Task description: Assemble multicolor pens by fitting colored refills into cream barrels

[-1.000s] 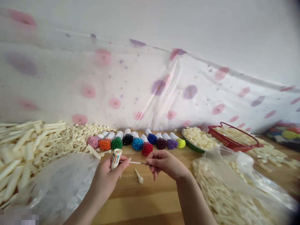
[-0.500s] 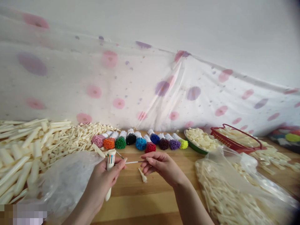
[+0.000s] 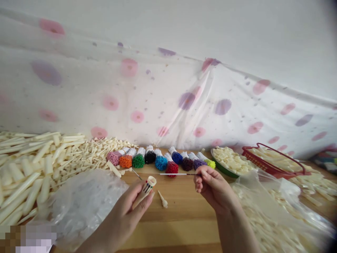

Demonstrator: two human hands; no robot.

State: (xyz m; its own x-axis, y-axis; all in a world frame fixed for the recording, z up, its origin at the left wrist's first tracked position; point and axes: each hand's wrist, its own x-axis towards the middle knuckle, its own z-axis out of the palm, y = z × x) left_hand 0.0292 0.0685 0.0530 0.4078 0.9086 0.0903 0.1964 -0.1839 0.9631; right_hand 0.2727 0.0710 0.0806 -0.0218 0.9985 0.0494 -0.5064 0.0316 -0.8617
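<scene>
Spotted plastic sheeting (image 3: 110, 84) is hanging behind our worktop (image 3: 181, 226). Over the worktop, our left hand (image 3: 129, 207) is gripping a multicolour-pen barrel (image 3: 147, 188), our right hand (image 3: 214, 186) pinching an ink refill (image 3: 179, 174); light pressure should be preventing bends.

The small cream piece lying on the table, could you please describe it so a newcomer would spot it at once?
On the wooden table, look between the left hand and the right hand. There lies a slim cream piece with a knobbed near end. Unlike the small pieces heaped on the left, it lies alone.
</scene>
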